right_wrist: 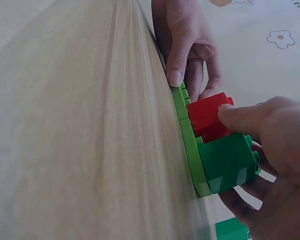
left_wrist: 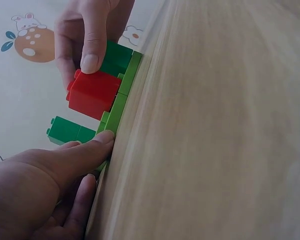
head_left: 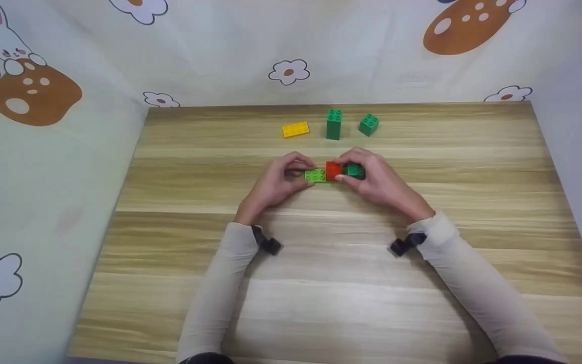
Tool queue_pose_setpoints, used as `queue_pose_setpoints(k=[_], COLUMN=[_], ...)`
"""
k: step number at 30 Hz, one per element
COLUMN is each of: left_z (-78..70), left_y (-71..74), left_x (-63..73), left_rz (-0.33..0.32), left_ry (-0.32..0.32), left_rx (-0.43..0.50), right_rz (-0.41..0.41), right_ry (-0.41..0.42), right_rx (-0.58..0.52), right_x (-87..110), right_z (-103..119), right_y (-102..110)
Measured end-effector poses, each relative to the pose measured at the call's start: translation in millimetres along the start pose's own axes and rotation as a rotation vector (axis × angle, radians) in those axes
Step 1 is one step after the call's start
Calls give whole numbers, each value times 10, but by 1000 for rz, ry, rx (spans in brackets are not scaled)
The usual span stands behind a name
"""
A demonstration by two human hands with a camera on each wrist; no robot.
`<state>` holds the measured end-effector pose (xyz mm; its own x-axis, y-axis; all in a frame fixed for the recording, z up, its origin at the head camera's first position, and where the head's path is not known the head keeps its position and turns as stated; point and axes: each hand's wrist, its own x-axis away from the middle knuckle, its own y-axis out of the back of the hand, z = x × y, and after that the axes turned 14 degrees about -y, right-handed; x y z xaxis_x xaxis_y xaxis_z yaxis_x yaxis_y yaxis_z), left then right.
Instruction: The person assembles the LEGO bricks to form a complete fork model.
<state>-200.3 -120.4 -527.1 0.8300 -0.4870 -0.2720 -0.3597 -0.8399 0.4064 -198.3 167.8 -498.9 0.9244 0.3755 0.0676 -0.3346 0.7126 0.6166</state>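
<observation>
On the wooden worktop (head_left: 321,283), the left hand (head_left: 276,184) pinches the near end of a flat light green plate (head_left: 315,175) lying mid-worktop. The right hand (head_left: 379,182) closes its grip on the red block (head_left: 333,170) and dark green block (head_left: 354,171) standing on that plate. Farther back sit a yellow brick (head_left: 295,129), a tall green block (head_left: 334,124) and a small green cube (head_left: 369,124).

Bright, even, diffuse lighting, faint soft shadows beneath the sleeves (head_left: 478,283) on the wooden table (head_left: 321,303), no harsh glare, head view slightly soft, wrist views tilted sideways, nearest skin and tabletop grain blurred.
</observation>
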Motion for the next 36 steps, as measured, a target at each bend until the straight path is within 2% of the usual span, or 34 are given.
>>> queue_pose_setpoints(k=[5, 10, 15, 26, 36], left_z=[-8, -4, 3, 45, 38], left_y=[-5, -3, 12, 50, 51], left_x=[0, -3, 8, 15, 11], left_rz=[1, 5, 15, 55, 40], left_ry=[6, -15, -22, -41, -5], left_rx=[-6, 1, 1, 22, -61], right_rz=[-25, -64, -55, -12, -36], right_ry=[30, 75, 75, 11, 32], right_rx=[83, 164, 176, 180, 205], right_x=[18, 23, 19, 6, 16], right_z=[32, 45, 45, 47, 39], right_y=[5, -7, -6, 46, 25])
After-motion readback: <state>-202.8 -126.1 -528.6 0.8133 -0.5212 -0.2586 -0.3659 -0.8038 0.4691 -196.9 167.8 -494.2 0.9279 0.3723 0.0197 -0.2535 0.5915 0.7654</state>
